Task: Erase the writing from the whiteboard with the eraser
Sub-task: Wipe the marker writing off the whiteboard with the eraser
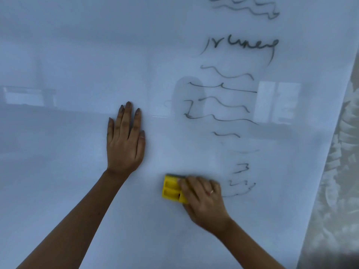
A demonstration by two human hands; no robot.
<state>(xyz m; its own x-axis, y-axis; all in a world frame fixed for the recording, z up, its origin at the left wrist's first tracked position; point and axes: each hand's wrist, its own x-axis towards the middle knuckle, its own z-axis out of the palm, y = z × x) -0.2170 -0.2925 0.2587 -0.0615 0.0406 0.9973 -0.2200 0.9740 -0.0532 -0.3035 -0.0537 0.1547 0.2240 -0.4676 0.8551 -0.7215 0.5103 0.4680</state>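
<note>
Holding the yellow eraser (172, 189) in my right hand (204, 199), I have my fingers curled over its top and right part, so the grip is closed around it and only the left half of the eraser shows. It lies flat against the whiteboard (68, 55), low and a little right of the middle, and its dark felt edge peeks out along the top. A ring (211, 191) sits on 1 finger of that hand.

My left hand (125, 140) lies flat on the board up and to the left of the eraser, well apart from it, fingers straight and close together, holding nothing. The fingertips look smudged grey.

Dark writing (229, 105) runs down the right part of the board in a column of wavy lines and scribbles, from the top edge of the view to just beside my right hand. The lowest marks (241, 184), right of my knuckles, are faint and broken up, and a thin line shows just past the hand. The left part of the board carries no marks and shows only dim reflections of a room.

Along the far right hangs a pale patterned curtain (338, 171), beside the board's edge.
</note>
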